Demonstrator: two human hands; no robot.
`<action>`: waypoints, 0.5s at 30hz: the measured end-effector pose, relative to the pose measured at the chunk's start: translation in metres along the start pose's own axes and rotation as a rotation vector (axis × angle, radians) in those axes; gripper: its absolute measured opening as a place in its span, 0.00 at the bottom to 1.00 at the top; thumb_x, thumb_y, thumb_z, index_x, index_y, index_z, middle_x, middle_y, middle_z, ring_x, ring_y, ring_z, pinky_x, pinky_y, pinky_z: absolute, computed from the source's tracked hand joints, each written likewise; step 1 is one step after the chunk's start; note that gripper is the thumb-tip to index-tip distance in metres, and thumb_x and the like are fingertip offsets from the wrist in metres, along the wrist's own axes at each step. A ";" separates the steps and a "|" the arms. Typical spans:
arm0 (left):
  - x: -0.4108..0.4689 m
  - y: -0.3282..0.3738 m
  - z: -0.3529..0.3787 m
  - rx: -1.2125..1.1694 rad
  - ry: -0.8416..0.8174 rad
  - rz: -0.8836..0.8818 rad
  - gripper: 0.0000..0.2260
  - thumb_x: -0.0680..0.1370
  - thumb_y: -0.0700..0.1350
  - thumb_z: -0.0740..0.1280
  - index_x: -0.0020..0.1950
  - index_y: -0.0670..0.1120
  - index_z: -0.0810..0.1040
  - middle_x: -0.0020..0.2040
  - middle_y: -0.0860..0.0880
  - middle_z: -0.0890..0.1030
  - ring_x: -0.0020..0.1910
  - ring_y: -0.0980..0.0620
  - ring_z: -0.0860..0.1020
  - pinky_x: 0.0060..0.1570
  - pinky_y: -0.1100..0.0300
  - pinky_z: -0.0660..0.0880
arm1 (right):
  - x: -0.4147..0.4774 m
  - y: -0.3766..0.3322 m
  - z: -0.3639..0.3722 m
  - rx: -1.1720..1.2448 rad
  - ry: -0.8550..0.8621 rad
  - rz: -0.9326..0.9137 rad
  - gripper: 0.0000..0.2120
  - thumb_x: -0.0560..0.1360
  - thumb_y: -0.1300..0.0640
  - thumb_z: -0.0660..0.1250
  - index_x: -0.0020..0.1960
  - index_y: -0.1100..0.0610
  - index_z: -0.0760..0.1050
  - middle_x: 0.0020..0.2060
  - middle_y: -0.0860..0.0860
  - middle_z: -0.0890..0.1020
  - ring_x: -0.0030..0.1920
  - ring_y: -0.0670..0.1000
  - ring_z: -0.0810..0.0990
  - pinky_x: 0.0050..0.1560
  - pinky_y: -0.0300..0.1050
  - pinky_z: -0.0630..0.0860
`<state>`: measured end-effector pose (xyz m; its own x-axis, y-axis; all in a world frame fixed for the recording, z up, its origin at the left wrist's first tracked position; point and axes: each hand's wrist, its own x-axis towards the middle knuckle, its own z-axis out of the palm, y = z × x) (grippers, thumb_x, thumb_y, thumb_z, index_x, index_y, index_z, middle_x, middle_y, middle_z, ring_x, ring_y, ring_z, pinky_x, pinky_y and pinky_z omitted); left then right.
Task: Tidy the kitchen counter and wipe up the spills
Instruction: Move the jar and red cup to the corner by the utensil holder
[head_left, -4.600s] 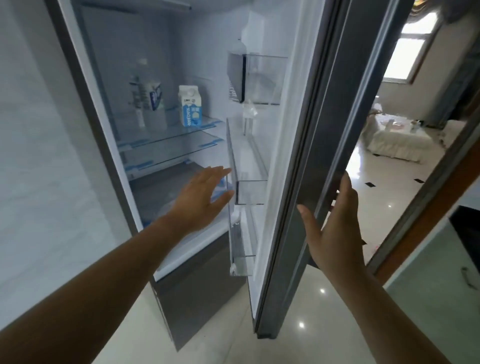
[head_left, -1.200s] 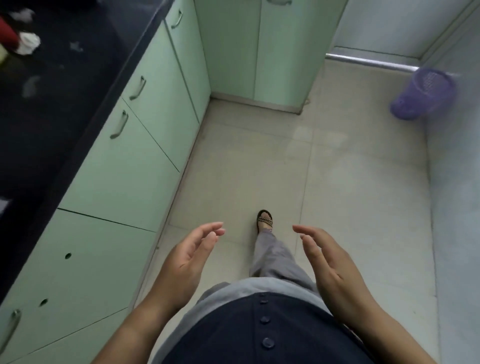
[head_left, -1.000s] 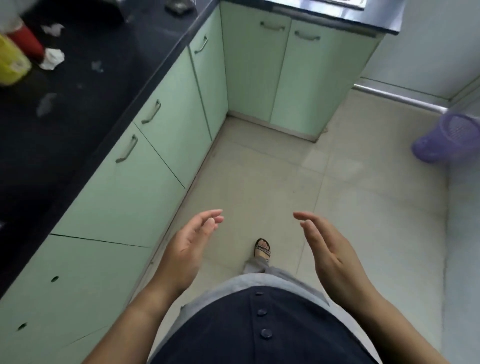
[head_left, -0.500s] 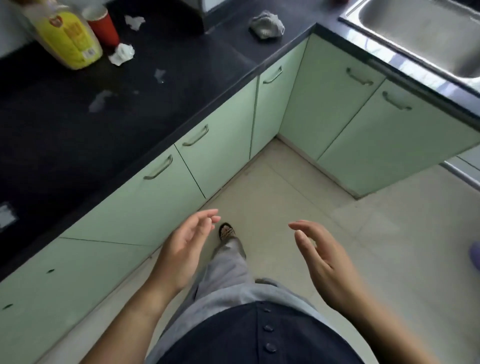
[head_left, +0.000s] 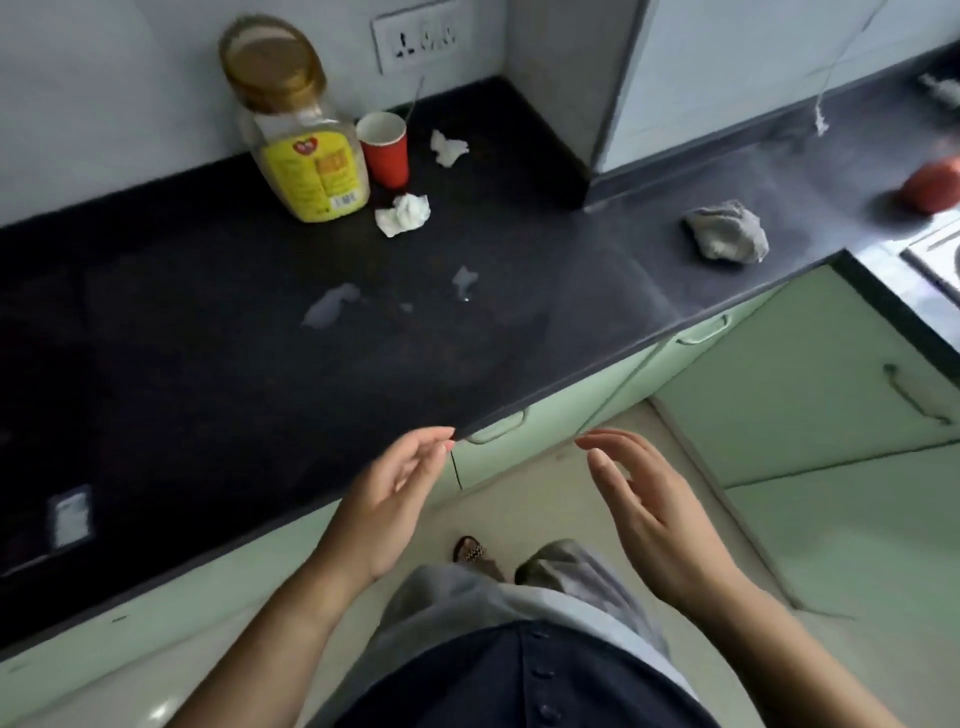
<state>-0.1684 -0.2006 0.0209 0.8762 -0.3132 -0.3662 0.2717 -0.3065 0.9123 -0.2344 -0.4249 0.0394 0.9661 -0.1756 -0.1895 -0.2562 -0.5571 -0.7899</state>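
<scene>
A black counter (head_left: 182, 395) runs across the head view. At its back stand a yellow-labelled jar with a gold lid (head_left: 301, 130) and a red cup (head_left: 385, 150). Two crumpled white tissues (head_left: 404, 214) (head_left: 448, 147) lie beside them. Pale spills (head_left: 332, 304) (head_left: 463, 280) mark the counter's middle. A grey crumpled cloth (head_left: 727, 233) lies to the right. My left hand (head_left: 387, 499) hovers open at the counter's front edge. My right hand (head_left: 649, 514) is open over the floor, holding nothing.
A red round fruit (head_left: 932, 187) sits at the far right near the steel sink rim (head_left: 914, 260). Green cabinet doors with handles (head_left: 810, 389) line the space under the counter. A wall socket (head_left: 422, 37) is above. A small white item (head_left: 70, 519) lies at the counter's left.
I have left the fridge and walked along the cabinets; the view has swung up onto the counter, bringing the jar, cup, tissues and cloth closer. Both hands stay open and empty.
</scene>
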 end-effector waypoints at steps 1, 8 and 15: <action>0.006 0.003 -0.005 -0.012 0.021 -0.008 0.16 0.73 0.66 0.59 0.56 0.62 0.76 0.54 0.65 0.79 0.57 0.67 0.75 0.55 0.69 0.69 | 0.015 -0.004 0.001 -0.002 -0.023 -0.022 0.25 0.73 0.32 0.48 0.58 0.44 0.73 0.58 0.39 0.74 0.58 0.36 0.72 0.58 0.37 0.70; 0.057 0.023 -0.058 -0.056 0.307 -0.002 0.16 0.73 0.56 0.57 0.56 0.55 0.76 0.54 0.57 0.80 0.53 0.64 0.77 0.47 0.77 0.69 | 0.117 -0.035 0.012 -0.026 -0.215 -0.130 0.19 0.71 0.32 0.49 0.52 0.38 0.72 0.57 0.38 0.74 0.58 0.37 0.73 0.58 0.40 0.73; 0.133 0.062 -0.101 0.055 0.499 0.012 0.08 0.78 0.52 0.59 0.55 0.59 0.75 0.55 0.59 0.79 0.56 0.65 0.76 0.52 0.75 0.69 | 0.256 -0.085 0.003 -0.078 -0.352 -0.329 0.24 0.73 0.37 0.53 0.59 0.50 0.74 0.59 0.44 0.74 0.57 0.43 0.75 0.57 0.40 0.73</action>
<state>0.0055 -0.1703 0.0470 0.9664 0.1472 -0.2109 0.2508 -0.3564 0.9001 0.0348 -0.4203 0.0561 0.9453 0.2979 -0.1330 0.0764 -0.5985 -0.7975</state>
